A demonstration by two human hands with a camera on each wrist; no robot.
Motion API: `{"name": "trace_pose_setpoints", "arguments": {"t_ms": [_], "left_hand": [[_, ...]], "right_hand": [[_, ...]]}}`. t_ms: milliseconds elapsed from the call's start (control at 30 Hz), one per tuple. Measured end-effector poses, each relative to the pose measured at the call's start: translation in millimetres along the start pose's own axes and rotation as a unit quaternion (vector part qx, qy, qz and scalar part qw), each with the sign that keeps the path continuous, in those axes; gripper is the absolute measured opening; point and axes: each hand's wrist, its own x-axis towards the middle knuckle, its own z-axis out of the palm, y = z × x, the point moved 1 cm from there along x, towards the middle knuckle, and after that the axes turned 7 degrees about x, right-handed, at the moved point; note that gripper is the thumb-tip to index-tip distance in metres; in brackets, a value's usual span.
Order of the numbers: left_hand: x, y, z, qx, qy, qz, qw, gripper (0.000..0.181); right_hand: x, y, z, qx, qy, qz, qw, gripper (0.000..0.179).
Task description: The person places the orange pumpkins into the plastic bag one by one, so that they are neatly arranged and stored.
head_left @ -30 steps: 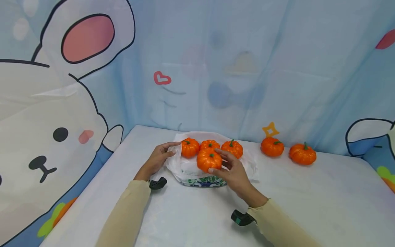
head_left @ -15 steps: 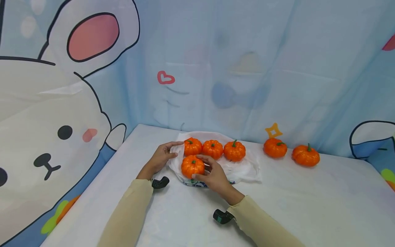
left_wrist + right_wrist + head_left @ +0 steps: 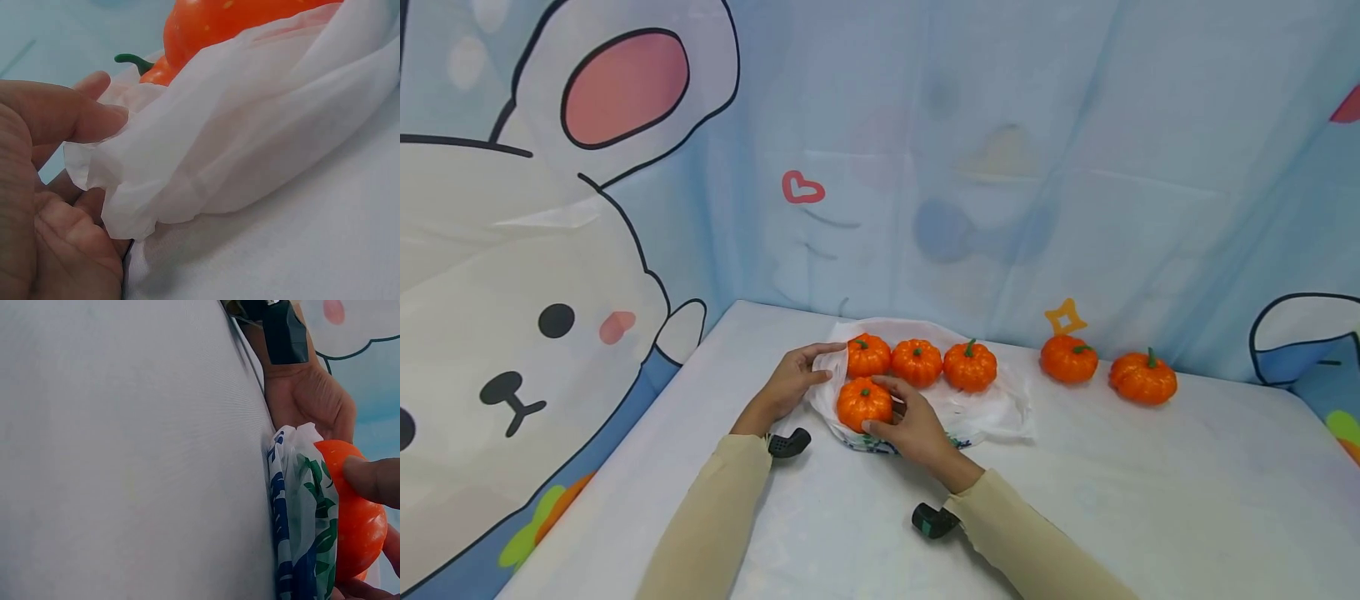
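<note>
A white plastic bag [image 3: 992, 421] with a green and blue print lies on the table. Its left edge is pinched between the thumb and fingers of my left hand [image 3: 786, 385]; the left wrist view shows the thin crumpled plastic [image 3: 187, 150] there. My right hand [image 3: 917, 427] grips a small orange toy pumpkin [image 3: 862, 406] with a green stem, on the bag's front left part. In the right wrist view the thumb presses on that pumpkin [image 3: 356, 531], next to the printed plastic. Behind it, a row of three more pumpkins [image 3: 916, 363] sits on the bag.
Two loose pumpkins [image 3: 1142, 377] stand on the white table [image 3: 1150, 500] at the back right, off the bag. A blue cartoon-printed curtain [image 3: 865, 267] hangs along the table's back edge. Both wrists carry black camera mounts [image 3: 935, 521].
My right hand has moved left and slightly down with its pumpkin, from in front of the row's middle to the bag's front left. The left hand keeps its hold on the bag.
</note>
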Motion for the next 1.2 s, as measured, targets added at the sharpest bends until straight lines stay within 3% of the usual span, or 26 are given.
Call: {"name": "trace_pose_setpoints", "arguments": {"t_ms": [367, 633, 700, 800, 900, 1000, 1100, 1200], "left_hand": [[-0.8, 2.0, 0.6, -0.002, 0.000, -0.005, 1.0000, 0.048], [-0.5, 1.9, 1.3, 0.005, 0.005, -0.009, 0.9999, 0.047], [-0.7, 1.6, 1.5, 0.005, 0.007, -0.011, 0.9999, 0.047], [-1.2, 0.9, 1.3, 0.001, 0.008, -0.012, 0.9999, 0.047], [-1.0, 1.5, 1.3, 0.001, 0.005, -0.009, 0.9999, 0.047], [-0.7, 2.3, 0.8, 0.004, 0.002, -0.009, 0.9999, 0.047], [-0.5, 2.4, 0.2, 0.009, 0.003, -0.019, 0.9998, 0.047], [-0.6, 2.0, -0.6, 0.014, 0.004, -0.027, 0.9995, 0.047]], "right_hand": [[4.0, -3.2, -0.4, -0.010, -0.025, -0.011, 0.9996, 0.061], [-1.6, -9.4, -12.9, -0.010, -0.021, 0.005, 0.9997, 0.066], [-5.7, -11.0, -19.6, -0.019, -0.002, -0.013, 0.9997, 0.063], [-12.5, -13.6, -35.4, -0.033, 0.051, -0.074, 0.9954, 0.056], [-20.0, -17.7, -61.2, -0.054, 0.126, -0.137, 0.9810, 0.050], [-24.8, -21.6, -96.0, -0.063, 0.202, -0.170, 0.9625, 0.048], [-28.1, -22.1, -136.0, -0.077, 0.289, -0.173, 0.9384, 0.047], [-31.0, -17.0, -176.5, -0.099, 0.369, -0.144, 0.9130, 0.046]]}}
